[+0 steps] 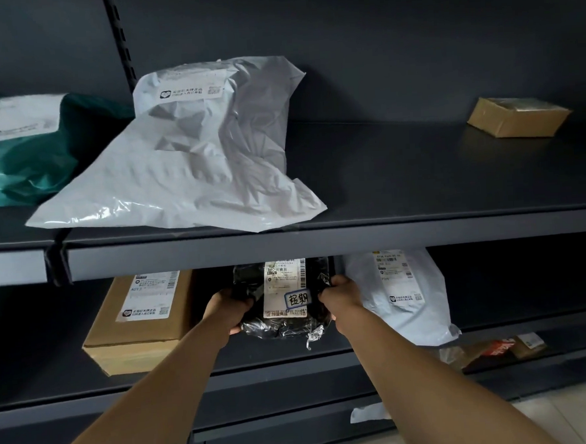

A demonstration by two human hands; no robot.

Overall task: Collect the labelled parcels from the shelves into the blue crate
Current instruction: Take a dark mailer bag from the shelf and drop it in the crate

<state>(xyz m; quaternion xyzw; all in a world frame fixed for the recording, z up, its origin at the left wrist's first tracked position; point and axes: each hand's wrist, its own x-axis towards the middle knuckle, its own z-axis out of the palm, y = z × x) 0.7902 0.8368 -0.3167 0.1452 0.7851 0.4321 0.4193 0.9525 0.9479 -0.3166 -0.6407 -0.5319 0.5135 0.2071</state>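
Note:
A black plastic parcel [284, 322] with a white shipping label and a handwritten sticker lies on the lower shelf [293, 366]. My left hand [230, 309] grips its left edge and my right hand [341, 297] grips its right edge. A cardboard box [136, 324] with labels sits to its left. A white bag parcel [409, 300] lies to its right, touching my right hand. The blue crate is out of view.
On the upper shelf [419, 179] lie a large white bag [195, 159], a green bag [30, 159] at the left and a small brown box [516, 117] at the far right. A lower shelf holds small packets [498, 348]. The upper shelf's front edge [320, 246] overhangs my hands.

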